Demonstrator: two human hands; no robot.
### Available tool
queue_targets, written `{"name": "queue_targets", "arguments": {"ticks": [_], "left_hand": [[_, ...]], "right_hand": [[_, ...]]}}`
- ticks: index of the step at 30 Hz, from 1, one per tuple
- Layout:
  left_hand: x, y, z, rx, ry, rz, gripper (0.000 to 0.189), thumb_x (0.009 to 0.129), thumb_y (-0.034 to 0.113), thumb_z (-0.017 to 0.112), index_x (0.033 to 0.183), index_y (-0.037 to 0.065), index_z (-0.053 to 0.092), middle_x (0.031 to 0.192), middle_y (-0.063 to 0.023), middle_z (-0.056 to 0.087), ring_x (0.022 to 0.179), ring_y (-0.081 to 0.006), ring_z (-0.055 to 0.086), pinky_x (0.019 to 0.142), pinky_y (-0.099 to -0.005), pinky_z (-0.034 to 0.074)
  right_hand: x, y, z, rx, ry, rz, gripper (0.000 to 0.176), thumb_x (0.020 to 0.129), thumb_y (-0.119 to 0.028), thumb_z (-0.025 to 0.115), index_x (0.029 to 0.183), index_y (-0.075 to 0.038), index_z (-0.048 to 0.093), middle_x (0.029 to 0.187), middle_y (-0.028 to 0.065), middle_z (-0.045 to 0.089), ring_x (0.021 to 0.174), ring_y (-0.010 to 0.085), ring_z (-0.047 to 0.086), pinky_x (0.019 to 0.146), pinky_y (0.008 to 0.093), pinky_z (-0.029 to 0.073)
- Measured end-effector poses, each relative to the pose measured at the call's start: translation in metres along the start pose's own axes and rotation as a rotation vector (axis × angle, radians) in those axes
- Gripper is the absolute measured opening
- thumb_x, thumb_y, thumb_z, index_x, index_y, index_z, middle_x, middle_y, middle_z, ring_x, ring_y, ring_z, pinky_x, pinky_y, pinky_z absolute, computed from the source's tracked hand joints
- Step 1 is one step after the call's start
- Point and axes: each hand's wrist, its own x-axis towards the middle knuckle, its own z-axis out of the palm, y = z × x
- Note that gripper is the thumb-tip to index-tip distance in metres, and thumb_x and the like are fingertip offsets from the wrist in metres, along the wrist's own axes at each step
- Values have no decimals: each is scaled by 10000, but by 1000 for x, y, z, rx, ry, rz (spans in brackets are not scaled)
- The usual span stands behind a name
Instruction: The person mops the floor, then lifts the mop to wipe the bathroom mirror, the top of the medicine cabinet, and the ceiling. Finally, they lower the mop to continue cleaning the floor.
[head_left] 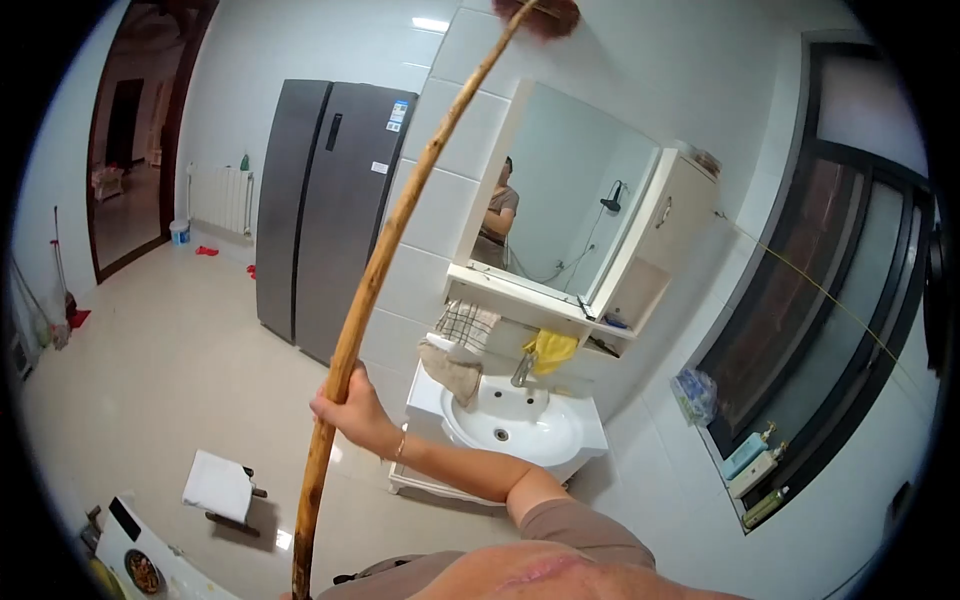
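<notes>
My right hand (pixel 350 408) is wrapped round the wooden handle of a long broom (pixel 385 255). The handle is slightly bent and knotty. It rises slantwise from the bottom edge to a reddish-brown head (pixel 550 18), which is partly cut off at the top and lies against the upper wall above the mirror (pixel 580 185). My right arm stretches out to the left, in front of the white washbasin (pixel 480 425). My left hand does not show.
A grey fridge (pixel 340 210) stands beyond the handle. A low white-topped stool (pixel 218 487) and a white appliance (pixel 165 560) are lower left. Bottles (pixel 750 460) line the sill of the dark-framed window (pixel 800 310). A yellow cord (pixel 810 283) crosses it.
</notes>
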Motion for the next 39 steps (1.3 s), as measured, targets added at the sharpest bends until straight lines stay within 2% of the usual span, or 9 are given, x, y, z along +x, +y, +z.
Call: {"name": "queue_targets", "arguments": {"ticks": [2,3,5,7,11,15,29,34,39], "left_hand": [[45,28,-31,-826,-378,-849,189,705,209,659,764,38,605,639,-35,561,577,-139,496,520,-323,424],[49,15,-9,-884,-454,-765,163,718,183,644,795,43,609,650,-43,567,592,-143,507,540,-322,438],[125,58,-49,-1091,-343,-855,266,557,95,731,513,39,475,469,-11,436,403,-124,407,400,-300,310],[196,111,-108,-1074,-366,-826,231,605,73,712,534,45,493,459,-25,453,364,-134,411,361,-290,294],[259,128,-87,-1203,-388,-754,234,649,69,689,561,55,473,450,-5,422,353,-109,389,347,-269,273],[307,156,-90,-1198,-395,-691,233,653,73,679,557,66,467,449,1,419,354,-105,385,348,-266,275],[339,142,-46,-737,-374,-499,288,618,139,700,567,6,450,504,-5,390,492,-115,378,474,-309,340],[343,113,-63,-535,-317,-515,234,602,141,707,661,-20,549,517,-98,457,495,-166,430,509,-341,386],[319,75,-72,-444,-264,-406,236,580,116,694,633,-33,519,508,-105,441,472,-185,416,494,-340,380]], "right_hand": [[22,0,0,-76,11,-27,439,783,-46,615,1084,-3,298,826,66,531,678,150,587,641,286,506],[40,12,-5,-153,37,-102,409,772,-46,629,1055,-7,337,805,62,529,674,153,593,621,289,507],[65,-1,-17,-177,66,-122,390,760,-39,641,1027,-5,359,800,63,529,648,156,593,592,293,512],[92,-13,-35,-108,106,-117,369,755,-34,639,1008,-6,372,792,68,527,612,158,586,566,296,516],[123,-65,-79,-24,186,-223,337,724,-50,646,936,23,395,783,91,510,647,174,579,549,302,520],[136,-98,-121,9,212,-276,406,735,-20,612,1030,54,343,782,91,504,594,177,574,525,300,520],[63,-64,-208,7,370,-266,520,800,-37,512,1202,110,218,803,107,524,655,179,576,647,298,492],[37,-52,-201,22,423,-170,460,806,-33,498,1163,81,231,797,110,534,687,178,579,689,299,486],[23,-15,-169,47,400,-146,426,837,-53,509,1145,62,240,814,107,541,739,186,597,746,305,475]]}}
